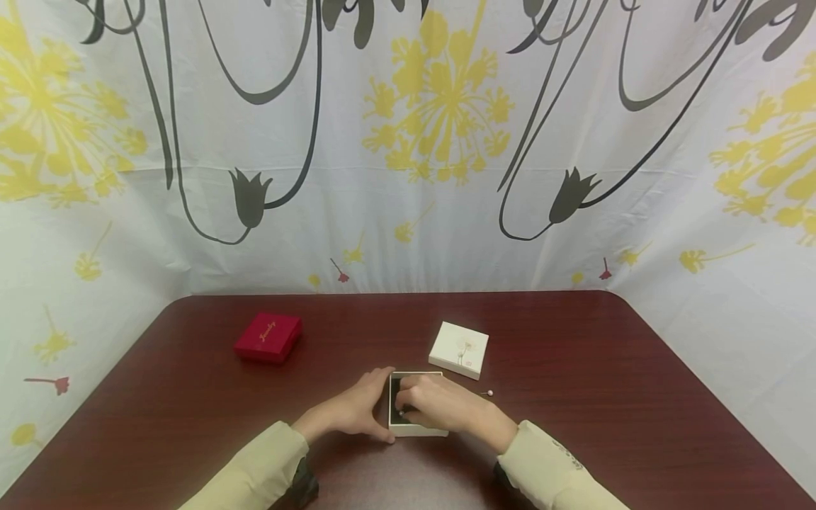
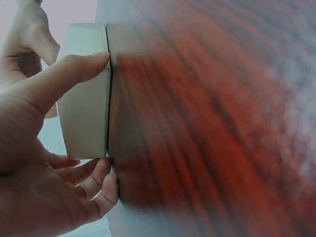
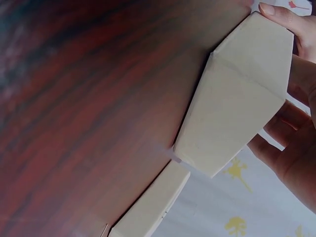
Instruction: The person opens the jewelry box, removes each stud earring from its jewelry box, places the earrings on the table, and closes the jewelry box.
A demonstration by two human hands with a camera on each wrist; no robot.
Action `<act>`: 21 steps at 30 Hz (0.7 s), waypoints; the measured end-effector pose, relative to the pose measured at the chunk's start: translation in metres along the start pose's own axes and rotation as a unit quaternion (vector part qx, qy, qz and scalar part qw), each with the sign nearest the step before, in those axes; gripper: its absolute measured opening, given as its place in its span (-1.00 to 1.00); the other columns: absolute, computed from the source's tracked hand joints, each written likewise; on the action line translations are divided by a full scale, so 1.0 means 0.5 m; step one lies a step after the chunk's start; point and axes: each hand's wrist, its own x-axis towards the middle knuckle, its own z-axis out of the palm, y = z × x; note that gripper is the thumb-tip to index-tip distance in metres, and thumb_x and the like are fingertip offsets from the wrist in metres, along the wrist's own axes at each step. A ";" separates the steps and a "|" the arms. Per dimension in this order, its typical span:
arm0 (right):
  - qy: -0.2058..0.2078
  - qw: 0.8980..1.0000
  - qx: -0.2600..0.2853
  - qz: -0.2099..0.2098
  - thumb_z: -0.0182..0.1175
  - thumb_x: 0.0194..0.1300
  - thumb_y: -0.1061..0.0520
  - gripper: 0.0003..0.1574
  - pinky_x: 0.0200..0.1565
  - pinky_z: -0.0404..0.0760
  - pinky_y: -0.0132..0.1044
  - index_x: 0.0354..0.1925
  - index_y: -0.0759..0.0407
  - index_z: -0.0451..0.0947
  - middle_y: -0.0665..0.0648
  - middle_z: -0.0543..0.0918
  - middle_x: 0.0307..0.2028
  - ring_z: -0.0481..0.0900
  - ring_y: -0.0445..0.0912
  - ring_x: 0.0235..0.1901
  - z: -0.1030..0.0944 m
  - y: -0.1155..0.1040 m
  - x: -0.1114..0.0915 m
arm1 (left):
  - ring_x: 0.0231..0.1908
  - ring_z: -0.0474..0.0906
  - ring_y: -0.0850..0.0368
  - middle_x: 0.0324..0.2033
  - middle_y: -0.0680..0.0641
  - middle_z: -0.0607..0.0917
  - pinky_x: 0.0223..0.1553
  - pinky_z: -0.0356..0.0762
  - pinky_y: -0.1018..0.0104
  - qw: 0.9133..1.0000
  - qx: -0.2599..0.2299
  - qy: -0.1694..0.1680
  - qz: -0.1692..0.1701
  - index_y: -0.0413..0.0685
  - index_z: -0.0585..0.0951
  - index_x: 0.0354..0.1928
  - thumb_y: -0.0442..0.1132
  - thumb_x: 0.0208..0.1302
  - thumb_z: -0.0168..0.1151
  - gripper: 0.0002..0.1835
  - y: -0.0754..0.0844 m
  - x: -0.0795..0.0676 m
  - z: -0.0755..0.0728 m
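A small open white jewelry box (image 1: 417, 431) with a dark lining stands near the middle of the table. My left hand (image 1: 358, 405) grips its left end, thumb on the near wall and fingers round the far corner. The thumb (image 2: 81, 68) lies along the wall in the left wrist view. My right hand (image 1: 440, 402) reaches into the box with curled fingers, and a tiny pearl earring (image 1: 401, 412) shows at the fingertips; the rest of it is hidden. Another pearl earring (image 1: 489, 392) with a thin wire lies on the table to the right.
The white lid (image 1: 459, 350) with a printed flower lies flat behind the box, to the right. Further left and back sits a closed red jewelry box (image 1: 268, 338) with gold lettering. The dark wood table (image 1: 191, 411) meets a patterned curtain (image 1: 408, 241) at its back edge.
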 end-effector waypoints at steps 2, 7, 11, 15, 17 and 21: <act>-0.004 1.000 0.003 0.001 0.24 -0.03 0.19 -0.95 -0.46 0.31 -0.63 -0.49 0.03 0.58 -0.09 0.46 -0.49 0.32 -0.35 -0.51 0.000 -0.001 0.001 | 0.07 0.22 -0.13 0.05 -0.29 0.31 0.06 0.25 0.01 1.000 -0.002 -0.001 -0.001 -0.43 0.09 0.20 -0.13 -0.31 0.48 0.05 0.000 0.000 0.000; -0.015 1.000 0.012 0.007 0.22 0.00 0.21 -0.93 -0.47 0.30 -0.64 -0.47 0.05 0.60 -0.08 0.47 -0.47 0.32 -0.36 -0.50 0.000 -0.003 0.002 | 0.07 0.22 -0.14 0.05 -0.29 0.31 0.06 0.25 0.01 1.000 -0.002 -0.001 -0.002 -0.43 0.09 0.20 -0.13 -0.31 0.48 0.05 0.000 -0.001 0.000; -0.018 1.000 0.013 0.011 0.21 0.00 0.22 -0.93 -0.48 0.30 -0.63 -0.49 0.04 0.58 -0.08 0.47 -0.48 0.32 -0.35 -0.50 0.000 -0.003 0.002 | 0.08 0.22 -0.13 0.05 -0.29 0.31 0.06 0.25 0.01 1.000 -0.001 -0.001 -0.003 -0.43 0.09 0.20 -0.12 -0.31 0.49 0.05 0.000 0.000 0.000; -0.017 1.000 0.013 0.010 0.21 0.00 0.22 -0.93 -0.48 0.30 -0.63 -0.50 0.04 0.57 -0.08 0.47 -0.48 0.32 -0.35 -0.51 0.001 -0.003 0.002 | 0.08 0.22 -0.13 0.06 -0.28 0.31 0.06 0.26 0.02 1.000 0.000 -0.001 -0.004 -0.43 0.09 0.20 -0.12 -0.30 0.48 0.06 0.000 -0.001 0.001; -0.015 1.000 0.011 0.009 0.21 0.00 0.22 -0.93 -0.48 0.30 -0.63 -0.50 0.04 0.57 -0.08 0.47 -0.48 0.33 -0.35 -0.50 0.000 -0.003 0.002 | 0.08 0.23 -0.12 0.06 -0.28 0.31 0.06 0.26 0.02 1.000 0.001 0.000 -0.003 -0.42 0.09 0.21 -0.12 -0.30 0.48 0.06 -0.001 -0.001 0.002; -0.012 1.000 0.009 0.009 0.21 0.00 0.22 -0.94 -0.46 0.33 -0.62 -0.50 0.04 0.56 -0.07 0.47 -0.48 0.35 -0.34 -0.48 -0.001 -0.003 0.002 | 0.07 0.23 -0.12 0.05 -0.26 0.32 0.06 0.27 0.04 1.000 0.003 0.004 0.000 -0.41 0.10 0.20 -0.11 -0.31 0.48 0.05 -0.003 -0.002 0.003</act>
